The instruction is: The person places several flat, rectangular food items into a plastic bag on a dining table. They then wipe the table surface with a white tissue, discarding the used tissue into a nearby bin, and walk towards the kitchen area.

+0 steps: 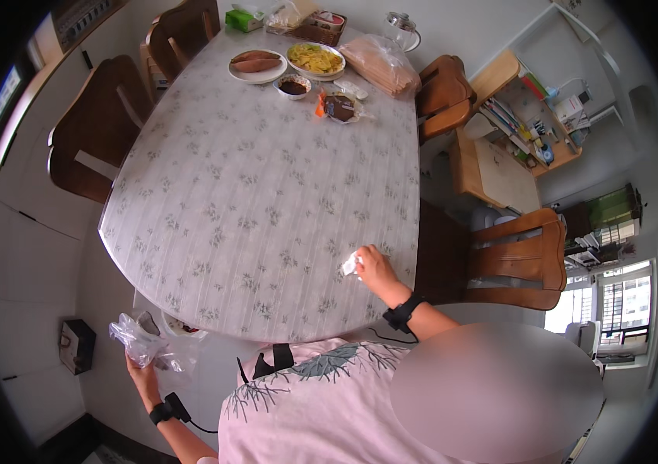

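My right hand is closed on a crumpled white tissue and rests at the near right part of the dining table, which has a leaf-patterned cover. Off the table's near left edge, my left hand grips a clear plastic bag with something inside that I cannot make out. At the table's far end stand a plate of sweet potatoes, a plate of yellow-green food, a small bowl of dark sauce and a wrapped brown item.
A large plastic bag of pinkish-brown sticks, a glass kettle, a wicker basket and a green tissue pack stand at the far end. Wooden chairs flank the table, one close at the right. A desk stands beyond.
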The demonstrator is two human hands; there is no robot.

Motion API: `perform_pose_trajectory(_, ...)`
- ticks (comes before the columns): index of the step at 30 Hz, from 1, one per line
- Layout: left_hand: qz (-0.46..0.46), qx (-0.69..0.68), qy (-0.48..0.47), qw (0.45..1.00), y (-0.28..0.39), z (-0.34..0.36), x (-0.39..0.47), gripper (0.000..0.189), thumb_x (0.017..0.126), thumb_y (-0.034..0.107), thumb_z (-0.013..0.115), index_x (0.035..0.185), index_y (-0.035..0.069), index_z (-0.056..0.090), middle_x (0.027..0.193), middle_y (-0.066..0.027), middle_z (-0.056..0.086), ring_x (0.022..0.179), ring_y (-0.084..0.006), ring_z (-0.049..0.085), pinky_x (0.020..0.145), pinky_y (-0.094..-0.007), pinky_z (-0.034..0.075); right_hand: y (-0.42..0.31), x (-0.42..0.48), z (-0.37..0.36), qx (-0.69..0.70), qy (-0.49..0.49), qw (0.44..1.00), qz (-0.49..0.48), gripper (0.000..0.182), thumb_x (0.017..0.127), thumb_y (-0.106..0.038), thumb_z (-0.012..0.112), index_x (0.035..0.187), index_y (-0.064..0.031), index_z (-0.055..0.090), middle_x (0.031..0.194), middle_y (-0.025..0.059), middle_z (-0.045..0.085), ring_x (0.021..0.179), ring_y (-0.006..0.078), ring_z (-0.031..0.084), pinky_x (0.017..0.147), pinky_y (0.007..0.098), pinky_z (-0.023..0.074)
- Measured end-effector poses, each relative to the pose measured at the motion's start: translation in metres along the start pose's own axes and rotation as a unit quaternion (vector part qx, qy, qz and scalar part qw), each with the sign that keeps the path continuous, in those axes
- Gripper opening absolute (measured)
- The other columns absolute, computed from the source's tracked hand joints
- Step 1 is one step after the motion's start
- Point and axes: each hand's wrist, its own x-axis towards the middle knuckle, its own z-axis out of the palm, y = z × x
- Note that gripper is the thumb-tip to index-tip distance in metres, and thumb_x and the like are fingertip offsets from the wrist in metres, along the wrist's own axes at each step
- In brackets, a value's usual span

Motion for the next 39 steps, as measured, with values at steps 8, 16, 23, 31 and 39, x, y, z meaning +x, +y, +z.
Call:
perform_pose_trajectory(8,-0.026,-0.017,0.032,0.999,0.001,-0.007,-0.009,0.05,0.078,0.002,0.06,0.125,0.003,0.043,0.11,-0.0061,0.056,0.098,-0.0154,0.055,0.081,-0.0269,0.044,-0.085,0.042,0.051,0.076,-0.064,0.993,-0.067,0.02,0.076,-0.009,0.057,0.091,-0.0009,0.047,0.089,0.0173,0.053,0.078,0.0363,0.054,0.066,0.0412,0.0452)
perform_pose_trajectory(16,-0.027,-0.036,0.066,0.997,-0.035,-0.037,-0.029,0.049,0.076,-0.001,0.062,0.121,0.003,0.044,0.106,-0.0046,0.058,0.093,-0.014,0.056,0.08,-0.0264,0.045,-0.146,0.071,0.093,0.089,-0.114,0.98,-0.135,0.019,0.077,-0.009,0.056,0.092,-0.0015,0.047,0.089,0.0179,0.053,0.078,0.0381,0.054,0.067,0.0428,0.0454)
perform_pose_trajectory(23,-0.053,-0.086,0.119,0.988,-0.057,-0.057,-0.067,0.046,0.076,-0.001,0.063,0.118,0.003,0.047,0.102,-0.0033,0.059,0.089,-0.0133,0.056,0.077,-0.0269,0.046,-0.215,0.087,0.137,0.092,-0.151,0.956,-0.235,0.013,0.079,-0.006,0.053,0.087,0.0003,0.044,0.085,0.0209,0.05,0.077,0.0399,0.053,0.066,0.0453,0.0452)
perform_pose_trajectory(31,-0.06,-0.08,0.169,0.981,-0.075,-0.082,-0.115,0.048,0.073,0.002,0.065,0.118,0.004,0.048,0.103,-0.0033,0.059,0.091,-0.0131,0.056,0.08,-0.0273,0.046,-0.304,0.101,0.206,0.086,-0.162,0.928,-0.324,0.012,0.077,-0.005,0.054,0.082,0.0019,0.046,0.084,0.0235,0.051,0.077,0.0404,0.055,0.067,0.0456,0.0461)
perform_pose_trajectory(39,-0.061,-0.06,0.21,0.974,-0.061,-0.081,-0.137,0.041,0.073,0.0,0.065,0.111,0.004,0.052,0.095,-0.0017,0.06,0.085,-0.0114,0.056,0.074,-0.0262,0.046,-0.334,0.132,0.235,0.319,-0.165,0.908,-0.213,0.016,0.077,-0.008,0.057,0.092,-0.0013,0.058,0.076,0.0141,0.061,0.068,0.0222,0.06,0.062,0.0315,0.048)
